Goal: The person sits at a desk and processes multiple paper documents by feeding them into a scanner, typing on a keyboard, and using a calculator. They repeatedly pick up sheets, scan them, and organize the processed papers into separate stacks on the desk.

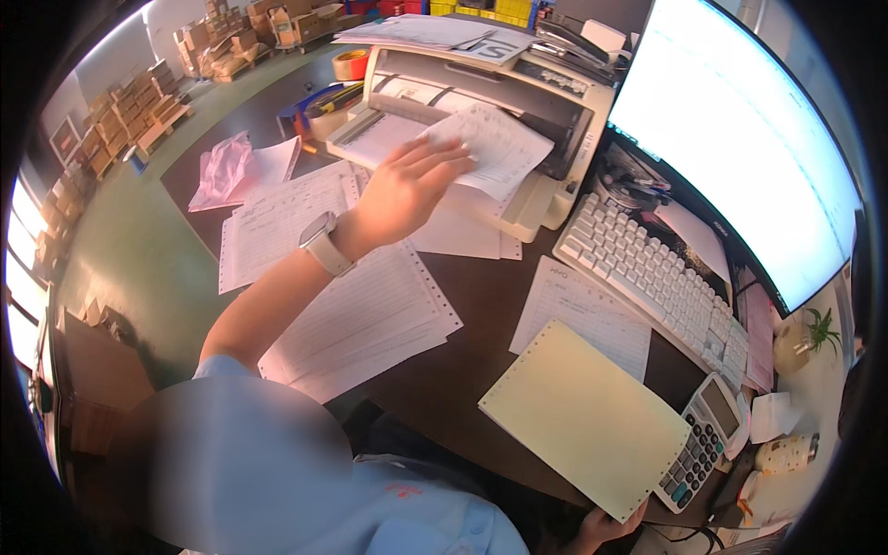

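Observation:
My left hand [407, 196], with a watch [326, 242] on its wrist, reaches to the front of a dot-matrix printer [548, 199]. Its fingers lie over a white printed sheet [507, 148], which slants up across the printer's opening; my thumb is hidden and the fingertips are slightly blurred. At the lower edge my right hand [606, 530], only partly in view, grips the near corner of a pale yellow sheet [578, 416] with punched edges. That sheet partly covers a calculator [700, 442] and another written sheet [592, 314].
Loose printed sheets [370, 319] spread over the dark desk, beside crumpled pink paper [231, 166]. A white keyboard [647, 282] lies below a lit monitor [740, 139]. Tape [351, 65] stands by the printer. Cardboard boxes [129, 120] are stacked across the green floor.

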